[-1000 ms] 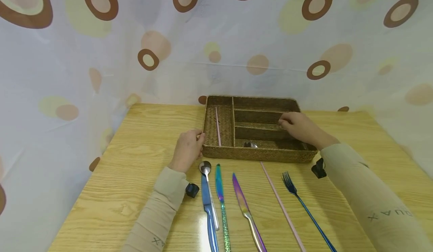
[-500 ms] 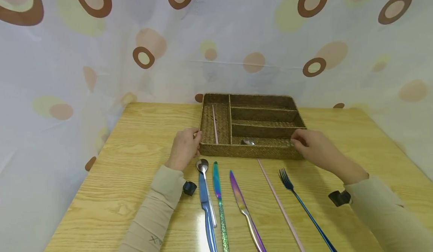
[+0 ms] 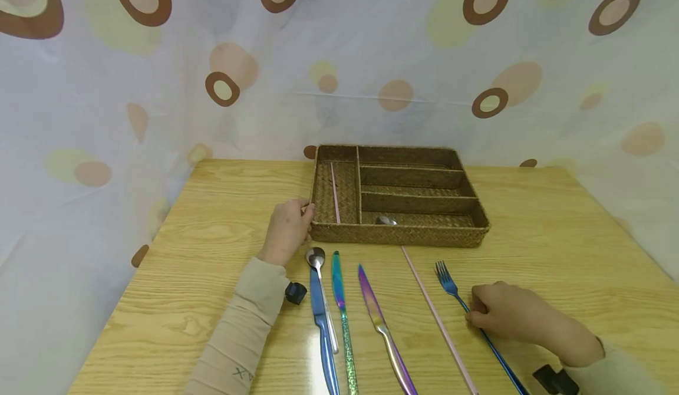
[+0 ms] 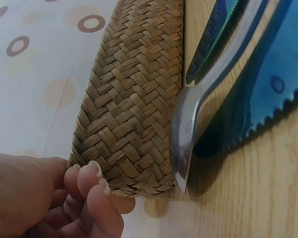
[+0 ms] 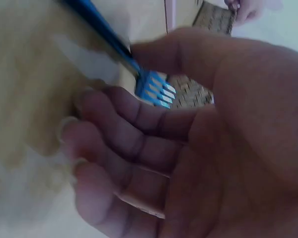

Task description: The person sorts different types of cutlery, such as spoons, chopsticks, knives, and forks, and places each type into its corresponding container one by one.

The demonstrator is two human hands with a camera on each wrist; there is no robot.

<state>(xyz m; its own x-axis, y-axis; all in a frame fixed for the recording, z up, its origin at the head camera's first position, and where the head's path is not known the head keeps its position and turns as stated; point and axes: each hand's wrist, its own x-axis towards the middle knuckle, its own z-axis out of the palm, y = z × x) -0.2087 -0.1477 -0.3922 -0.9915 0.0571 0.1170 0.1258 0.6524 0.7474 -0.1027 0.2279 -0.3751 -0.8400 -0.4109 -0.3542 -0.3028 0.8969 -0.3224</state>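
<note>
My left hand (image 3: 286, 230) grips the front left corner of a brown woven cutlery tray (image 3: 403, 235), thumb at the rim and fingers curled by the side wall. A dark blue fork (image 3: 445, 277) lies on the table, tines toward the tray. Over its handle is my right hand (image 3: 511, 312); in the right wrist view, the fork (image 5: 153, 89) passes between the thumb and the loosely bent fingers, with a gap there. Inside the tray are a pink chopstick (image 3: 335, 194) at left and a spoon (image 3: 386, 220) in the front compartment.
A silver spoon (image 3: 315, 258) lies over a blue knife (image 3: 317, 300). To their right are a green-teal knife (image 3: 345, 324), a purple-gold knife (image 3: 379, 321) and another pink chopstick (image 3: 435, 312). A patterned cloth (image 3: 339, 59) hangs behind the wooden table (image 3: 201, 253).
My right hand has come from over the tray, past its front right corner, down to the fork's handle. The left hand stays at the tray's corner. The head view has shifted slightly.
</note>
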